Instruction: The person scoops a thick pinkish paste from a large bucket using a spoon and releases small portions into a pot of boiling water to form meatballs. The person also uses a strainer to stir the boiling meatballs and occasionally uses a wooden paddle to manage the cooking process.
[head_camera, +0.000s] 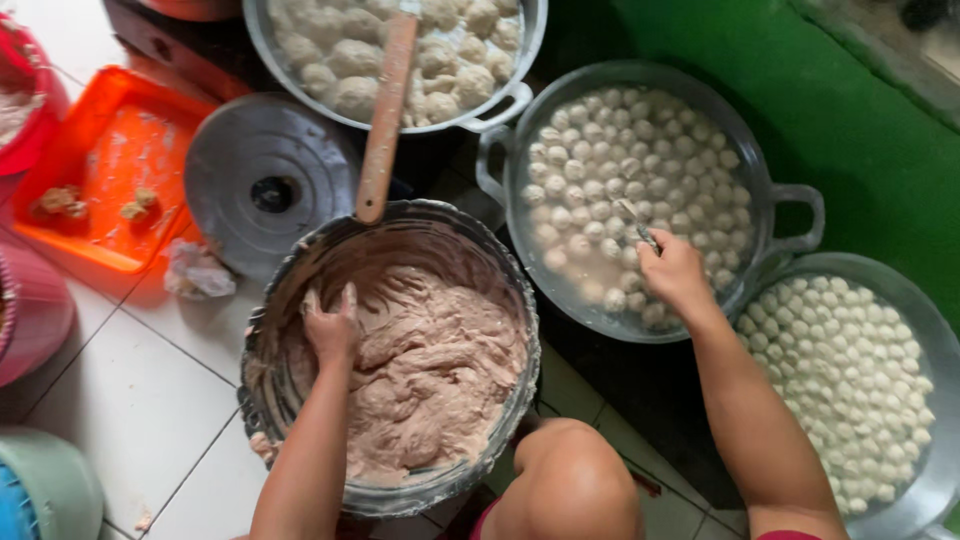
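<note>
Left hand (330, 330) digs fingers-down into pinkish meat paste (430, 370) in the metal basin (265, 330), closed around a lump, while right hand (675, 270) pinches a spoon (635, 225) over the water pot (790, 215) of floating meatballs (600, 170); best squeeze evenly, scoop cleanly, release low.

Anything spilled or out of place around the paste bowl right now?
Small things only: a crumpled scrap lies on the floor tiles beside the lid, and paste smears the bowl rim and the orange tray. Nothing tipped over.
</note>
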